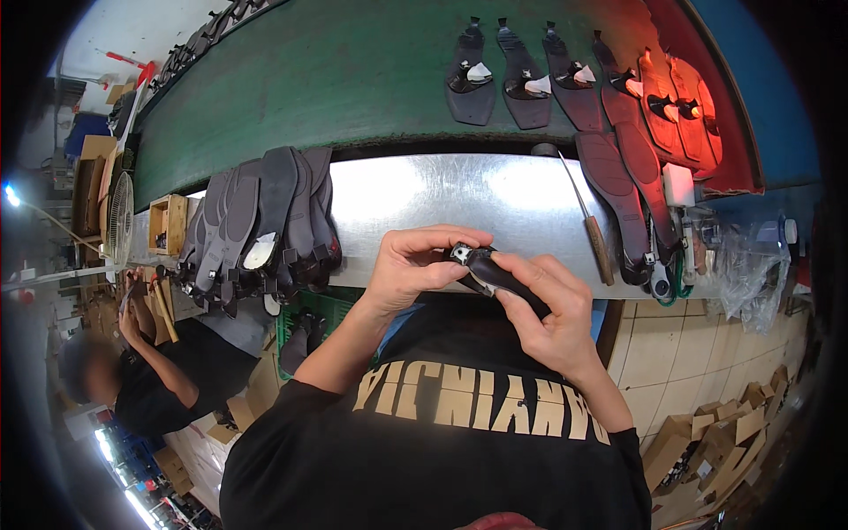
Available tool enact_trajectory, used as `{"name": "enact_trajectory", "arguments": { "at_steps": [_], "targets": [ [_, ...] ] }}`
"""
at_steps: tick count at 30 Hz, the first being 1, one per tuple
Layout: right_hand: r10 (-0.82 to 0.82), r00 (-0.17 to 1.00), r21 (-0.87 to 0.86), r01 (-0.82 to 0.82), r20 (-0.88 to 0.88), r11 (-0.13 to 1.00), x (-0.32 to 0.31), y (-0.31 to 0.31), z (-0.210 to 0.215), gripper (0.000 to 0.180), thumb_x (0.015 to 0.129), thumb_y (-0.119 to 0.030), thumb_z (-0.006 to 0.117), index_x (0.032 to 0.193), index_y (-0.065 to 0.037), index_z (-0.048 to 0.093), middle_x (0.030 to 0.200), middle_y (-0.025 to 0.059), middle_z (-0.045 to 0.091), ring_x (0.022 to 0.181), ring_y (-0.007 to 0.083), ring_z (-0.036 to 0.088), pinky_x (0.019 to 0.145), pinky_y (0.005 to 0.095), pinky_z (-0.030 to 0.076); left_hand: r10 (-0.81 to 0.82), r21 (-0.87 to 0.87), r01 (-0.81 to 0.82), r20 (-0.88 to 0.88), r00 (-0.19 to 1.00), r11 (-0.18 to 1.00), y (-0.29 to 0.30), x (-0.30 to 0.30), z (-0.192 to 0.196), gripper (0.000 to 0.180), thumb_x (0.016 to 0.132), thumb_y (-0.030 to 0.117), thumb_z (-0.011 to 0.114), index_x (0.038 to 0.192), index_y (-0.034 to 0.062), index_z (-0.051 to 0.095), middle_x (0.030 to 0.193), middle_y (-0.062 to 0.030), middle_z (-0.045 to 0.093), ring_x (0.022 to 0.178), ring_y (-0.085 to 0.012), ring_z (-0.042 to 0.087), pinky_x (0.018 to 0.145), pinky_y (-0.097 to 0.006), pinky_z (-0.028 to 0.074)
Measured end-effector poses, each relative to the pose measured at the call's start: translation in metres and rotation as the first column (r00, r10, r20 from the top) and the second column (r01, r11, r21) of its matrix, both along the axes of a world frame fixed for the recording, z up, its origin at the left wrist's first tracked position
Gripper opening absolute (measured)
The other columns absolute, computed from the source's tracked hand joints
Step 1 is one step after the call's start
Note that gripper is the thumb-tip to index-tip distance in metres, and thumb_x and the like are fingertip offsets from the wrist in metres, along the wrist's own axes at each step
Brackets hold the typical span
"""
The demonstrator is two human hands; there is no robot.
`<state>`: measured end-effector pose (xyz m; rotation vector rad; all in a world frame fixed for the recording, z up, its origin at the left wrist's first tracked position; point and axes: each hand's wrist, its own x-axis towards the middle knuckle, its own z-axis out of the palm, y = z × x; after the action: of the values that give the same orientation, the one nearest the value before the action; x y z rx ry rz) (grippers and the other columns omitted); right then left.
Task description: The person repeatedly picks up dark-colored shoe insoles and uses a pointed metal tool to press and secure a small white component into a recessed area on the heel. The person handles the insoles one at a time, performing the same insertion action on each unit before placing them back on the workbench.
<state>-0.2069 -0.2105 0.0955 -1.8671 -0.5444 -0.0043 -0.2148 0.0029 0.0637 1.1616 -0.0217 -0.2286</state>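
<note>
Above the front edge of the steel bench [442, 190], both hands hold a glossy black sandal strap [488, 268] with a small pale fitting [461, 254] at its left end. My left hand [413, 265] pinches that end between thumb and fingers. My right hand [555, 307] is wrapped round the other side, its thumb and forefinger close to the fitting; the palm hides part of the strap. To the left, dark sandal soles [231, 212] lie in an overlapping pile. More soles [609, 172] rest at the bench's right end.
An awl [594, 231] with a wooden handle lies right of my hands. Behind the bench, a green belt [353, 79] carries several strapped sandals [528, 88], the rightmost under red light. A co-worker [177, 371] is at the left, beside a green crate [331, 309]. Cardboard boxes [707, 442] stand lower right.
</note>
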Motion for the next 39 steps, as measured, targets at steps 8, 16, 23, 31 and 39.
{"name": "enact_trajectory", "arguments": {
  "at_steps": [8,16,23,31,39],
  "targets": [
    [0.029,0.997,-0.062,-0.025,0.074,0.998,0.002,-0.002,0.008,0.037,0.070,-0.003,0.073,0.106,-0.004,0.066,0.078,0.0097,0.063,0.067,0.0266,0.061,0.059,0.0336,0.046,-0.111,0.019,0.110,0.090,0.990,0.994,0.006,0.001,0.001,0.040,0.070,-0.012,0.061,0.107,-0.0008,0.069,0.120,-0.0261,0.061,0.108,-0.0291,0.063,0.090,-0.034,0.052],
    [0.030,0.983,-0.155,-0.002,0.181,0.988,-0.001,-0.003,0.006,0.038,0.069,-0.006,0.074,0.106,-0.004,0.065,0.080,0.0086,0.063,0.068,0.0258,0.061,0.062,0.0347,0.046,-0.157,0.058,0.149,0.189,0.969,0.987,0.007,0.004,-0.005,0.042,0.071,-0.015,0.055,0.107,-0.0008,0.070,0.125,-0.0237,0.059,0.107,-0.0248,0.063,0.086,-0.029,0.053],
    [0.051,0.980,-0.222,-0.007,0.194,0.975,0.001,-0.004,0.006,0.039,0.070,-0.007,0.073,0.107,-0.004,0.065,0.080,0.0082,0.063,0.068,0.0261,0.060,0.063,0.0357,0.045,-0.173,0.200,0.132,0.204,0.964,0.971,0.002,0.003,0.002,0.047,0.064,-0.018,0.051,0.104,-0.0029,0.070,0.122,-0.0294,0.058,0.111,-0.0297,0.061,0.092,-0.032,0.049],
    [-0.074,0.985,0.058,0.084,-0.154,0.995,0.006,-0.001,-0.010,0.030,0.074,-0.004,0.069,0.103,-0.003,0.066,0.082,0.0107,0.065,0.072,0.0264,0.065,0.065,0.0342,0.050,-0.073,0.054,0.086,-0.207,0.976,0.995,-0.011,0.001,0.003,0.042,0.083,-0.010,0.047,0.122,-0.0016,0.060,0.131,-0.0203,0.055,0.106,-0.0253,0.064,0.082,-0.030,0.057],
    [-0.036,0.970,-0.042,0.026,-0.240,0.999,0.004,-0.002,-0.019,0.015,0.075,-0.005,0.069,0.090,-0.006,0.070,0.081,0.0084,0.066,0.070,0.0231,0.064,0.062,0.0310,0.048,-0.068,0.155,0.104,-0.217,0.974,0.982,-0.016,0.002,0.002,0.041,0.088,-0.006,0.042,0.125,-0.0007,0.058,0.129,-0.0171,0.057,0.099,-0.0185,0.066,0.075,-0.026,0.059]
  ]
}}
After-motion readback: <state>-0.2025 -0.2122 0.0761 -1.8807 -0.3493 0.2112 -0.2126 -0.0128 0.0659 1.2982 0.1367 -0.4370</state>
